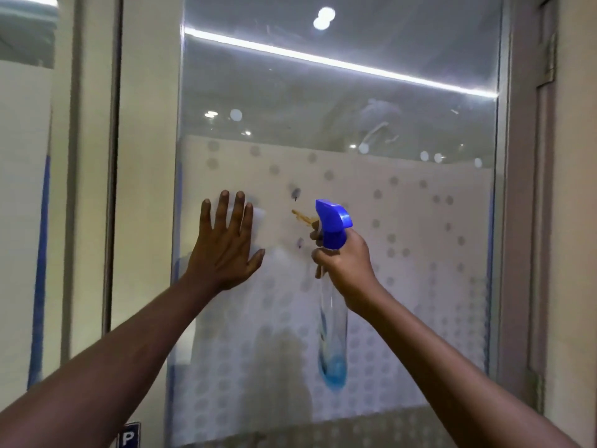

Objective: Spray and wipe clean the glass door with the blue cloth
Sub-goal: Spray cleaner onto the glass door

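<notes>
The glass door fills the view, clear above and frosted with a dot pattern below. On it are a brown streak and two dark spots. My left hand lies flat on the glass with its fingers spread, pressing a pale-looking cloth whose edge shows beside the fingers. My right hand grips the neck of a clear spray bottle with a blue trigger head and a little blue liquid at the bottom. The bottle is held upright, close to the streak.
A metal door frame runs down the right side, with a hinge near the top. A cream wall strip and another glass panel lie to the left. A small blue "P" sign sits low left.
</notes>
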Demonstrator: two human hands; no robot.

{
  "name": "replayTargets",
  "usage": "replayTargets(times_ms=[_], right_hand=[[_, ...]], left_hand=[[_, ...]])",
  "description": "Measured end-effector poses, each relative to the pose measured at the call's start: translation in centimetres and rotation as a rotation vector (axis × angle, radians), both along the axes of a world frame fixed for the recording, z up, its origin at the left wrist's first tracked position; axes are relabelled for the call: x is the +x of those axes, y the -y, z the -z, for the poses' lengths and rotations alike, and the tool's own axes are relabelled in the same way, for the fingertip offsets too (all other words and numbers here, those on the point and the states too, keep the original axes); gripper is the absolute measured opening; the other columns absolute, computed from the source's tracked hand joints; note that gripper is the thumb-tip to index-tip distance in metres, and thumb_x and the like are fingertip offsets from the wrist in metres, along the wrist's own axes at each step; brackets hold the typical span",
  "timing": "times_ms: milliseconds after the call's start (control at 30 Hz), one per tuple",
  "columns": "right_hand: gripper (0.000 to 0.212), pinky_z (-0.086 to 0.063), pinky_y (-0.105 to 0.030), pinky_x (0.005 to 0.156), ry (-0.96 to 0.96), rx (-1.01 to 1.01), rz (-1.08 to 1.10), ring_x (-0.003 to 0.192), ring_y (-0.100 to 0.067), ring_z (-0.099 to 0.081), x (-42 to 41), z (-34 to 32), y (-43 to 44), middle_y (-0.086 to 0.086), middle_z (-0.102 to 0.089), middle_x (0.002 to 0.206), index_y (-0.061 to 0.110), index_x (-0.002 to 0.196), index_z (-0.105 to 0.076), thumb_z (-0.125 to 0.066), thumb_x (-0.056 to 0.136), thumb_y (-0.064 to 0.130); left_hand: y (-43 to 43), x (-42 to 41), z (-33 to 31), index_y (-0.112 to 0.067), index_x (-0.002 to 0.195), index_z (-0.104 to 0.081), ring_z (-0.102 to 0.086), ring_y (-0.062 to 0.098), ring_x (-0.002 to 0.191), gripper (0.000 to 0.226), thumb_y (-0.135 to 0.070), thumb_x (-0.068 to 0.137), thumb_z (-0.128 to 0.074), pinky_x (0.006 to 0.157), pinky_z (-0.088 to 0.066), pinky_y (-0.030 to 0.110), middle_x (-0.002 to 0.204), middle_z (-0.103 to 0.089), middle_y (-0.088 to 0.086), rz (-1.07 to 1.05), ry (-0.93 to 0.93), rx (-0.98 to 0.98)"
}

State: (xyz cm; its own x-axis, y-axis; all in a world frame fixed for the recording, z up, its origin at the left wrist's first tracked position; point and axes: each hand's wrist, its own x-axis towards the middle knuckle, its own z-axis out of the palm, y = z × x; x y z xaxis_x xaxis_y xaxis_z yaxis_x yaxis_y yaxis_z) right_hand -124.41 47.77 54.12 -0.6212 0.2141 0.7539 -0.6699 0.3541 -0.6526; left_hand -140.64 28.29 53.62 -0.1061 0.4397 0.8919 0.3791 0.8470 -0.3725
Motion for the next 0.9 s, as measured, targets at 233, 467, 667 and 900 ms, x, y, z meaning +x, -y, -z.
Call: replayTargets(times_ms=[233, 467, 667, 900], right_hand=[[0.04, -0.059, -0.038, 0.06, -0.026, 0.172, 0.054, 0.079, -0.019, -0.066, 0.4, -5.3, -0.7, -0.001, -0.068, 0.096, 0.032, 0.094, -0.061, -0.06, 0.061, 0.01], [0.022, -0.054, -0.036, 0.053, -0.042, 0.294, 0.156, 0.066, -0.016, -0.072, -0.2, -8.9, -1.7, 0.001, -0.067, 0.078, 0.023, 0.092, -0.06, -0.064, 0.076, 0.008], [0.004, -0.058, -0.045, 0.056, -0.043, 0.288, 0.276, 0.068, -0.029, -0.071, 0.0, -9.4, -4.0, -0.006, -0.069, 0.067, 0.016, 0.078, -0.061, -0.063, 0.076, 0.013], [0.01, -0.048, -0.026, 0.045, -0.038, 0.169, 0.325, 0.059, -0.019, -0.058, 0.2, -7.7, -7.8, -0.008, -0.062, 0.074, 0.017, 0.083, -0.058, -0.064, 0.075, 0.016]], left_hand=[[-0.3, -0.1, 0.0, 0.001, 0.153, -0.014, -0.003, 0.047, 0.149, 0.087, -0.06, 0.092, -0.029, 0.117, -0.008, 0.066, 0.162, -0.009, 0.027, -0.024, -0.034, 0.02], [-0.2, 0.0, 0.0, 0.0, 0.153, -0.013, -0.001, 0.046, 0.149, 0.086, -0.06, 0.093, -0.025, 0.119, -0.004, 0.065, 0.162, -0.009, 0.027, -0.033, -0.044, 0.025], [-0.3, 0.0, 0.0, 0.0, 0.154, -0.012, -0.001, 0.045, 0.15, 0.086, -0.061, 0.094, -0.026, 0.118, -0.005, 0.065, 0.162, -0.007, 0.026, -0.038, -0.037, 0.034], [-0.2, 0.2, -0.1, 0.001, 0.153, -0.013, -0.003, 0.047, 0.149, 0.085, -0.059, 0.094, -0.025, 0.118, -0.003, 0.065, 0.162, -0.009, 0.027, -0.047, -0.04, 0.021]])
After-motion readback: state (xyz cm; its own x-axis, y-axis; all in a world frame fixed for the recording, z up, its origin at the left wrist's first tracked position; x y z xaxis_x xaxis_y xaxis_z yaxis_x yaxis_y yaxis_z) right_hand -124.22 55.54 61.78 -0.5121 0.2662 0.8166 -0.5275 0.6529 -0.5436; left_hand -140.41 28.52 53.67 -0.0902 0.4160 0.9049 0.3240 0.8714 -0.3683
